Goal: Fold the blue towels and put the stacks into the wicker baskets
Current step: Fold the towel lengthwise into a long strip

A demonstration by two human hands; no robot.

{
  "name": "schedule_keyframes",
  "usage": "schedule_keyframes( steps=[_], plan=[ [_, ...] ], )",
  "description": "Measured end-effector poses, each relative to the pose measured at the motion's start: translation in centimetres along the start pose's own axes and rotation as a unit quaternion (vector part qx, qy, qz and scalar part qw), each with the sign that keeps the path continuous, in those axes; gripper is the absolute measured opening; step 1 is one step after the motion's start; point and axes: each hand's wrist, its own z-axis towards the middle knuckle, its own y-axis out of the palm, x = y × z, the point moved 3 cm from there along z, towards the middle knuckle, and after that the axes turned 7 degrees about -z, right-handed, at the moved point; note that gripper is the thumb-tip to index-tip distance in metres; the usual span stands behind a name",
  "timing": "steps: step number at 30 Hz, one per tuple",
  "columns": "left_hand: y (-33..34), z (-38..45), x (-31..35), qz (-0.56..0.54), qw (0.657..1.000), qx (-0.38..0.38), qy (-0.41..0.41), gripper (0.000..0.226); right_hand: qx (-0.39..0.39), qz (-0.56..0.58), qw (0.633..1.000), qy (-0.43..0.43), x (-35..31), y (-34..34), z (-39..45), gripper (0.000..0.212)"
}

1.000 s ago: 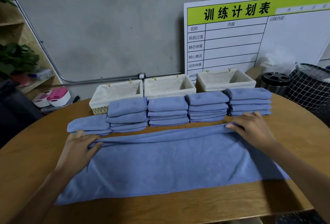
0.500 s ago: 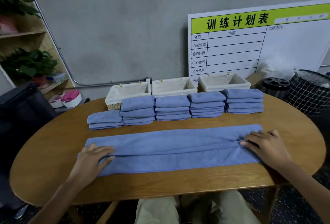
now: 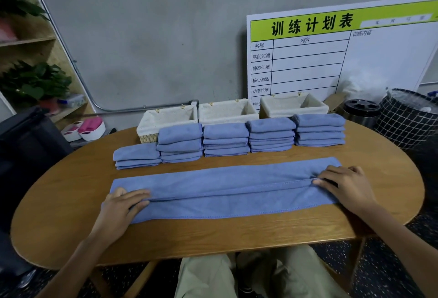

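The left hand is lying on the left end of the long blue towel, its fingers stretched flat along the stitched hem and pressing it down rather than curling round it, so this grip is released. The right hand is doing the same on the towel's right end, its fingertips lying nearly straight against the hem where the two folded edges are meeting; this grip too is released and flat on the cloth. The towel is stretching between the two hands as a narrow band folded lengthwise, lying across the middle of the wooden counter with its near edge well back from the counter's front rim.

Just behind the towel, five stacks of folded blue towels are standing in a row; the leftmost stack is the lowest and is sitting a little nearer the person than the others. Directly behind the stacks, three cloth-lined wicker baskets are lining up along the counter's far edge, holding no towels that can be seen. The stacks are standing between the hands and the baskets.

A white board with a green header is leaning on the grey wall behind the right basket. To the right, a dark round bin and a grid-patterned basket are standing beside the counter. To the left, a wooden shelf with green plants and a pink and white container are showing.
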Motion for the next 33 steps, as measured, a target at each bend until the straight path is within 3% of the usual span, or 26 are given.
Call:
schedule_keyframes(
  steps=[4, 9, 17, 21, 26, 30, 33],
  plan=[
    [0.3, 1.3, 0.2, 0.009, 1.000, -0.012, -0.017, 0.066, -0.015, 0.004, 1.000, 0.010, 0.4, 0.6, 1.1, 0.060],
    [-1.5, 0.8, 1.1, 0.012, 1.000, 0.010, 0.000, 0.049, 0.041, 0.013, 0.999, -0.007, 0.5, -1.5, 0.3, 0.048],
    [-1.5, -2.3, 1.2, 0.039, 0.992, -0.117, -0.005, 0.037, -0.049, -0.009, 0.998, -0.026, 0.6, -2.2, -2.8, 0.064],
    [-2.1, -1.9, 1.7, 0.112, 0.981, -0.161, -0.017, 0.067, -0.062, -0.021, 0.998, -0.013, 0.3, -2.9, -2.0, 0.057],
    [-1.2, 2.0, 7.6, 0.072, 0.992, -0.094, -0.047, 0.073, -0.022, 0.060, 0.997, 0.043, -5.0, -2.1, 2.5, 0.051],
    [5.4, 8.4, 16.8, 0.021, 0.991, -0.130, -0.001, 0.058, -0.134, 0.110, 0.984, 0.032, -14.8, 1.6, 7.9, 0.035],
    [10.0, 9.9, 19.6, 0.045, 0.973, -0.225, -0.037, 0.058, -0.278, 0.067, 0.958, -0.002, -17.6, 4.8, 7.6, 0.050]
  ],
)
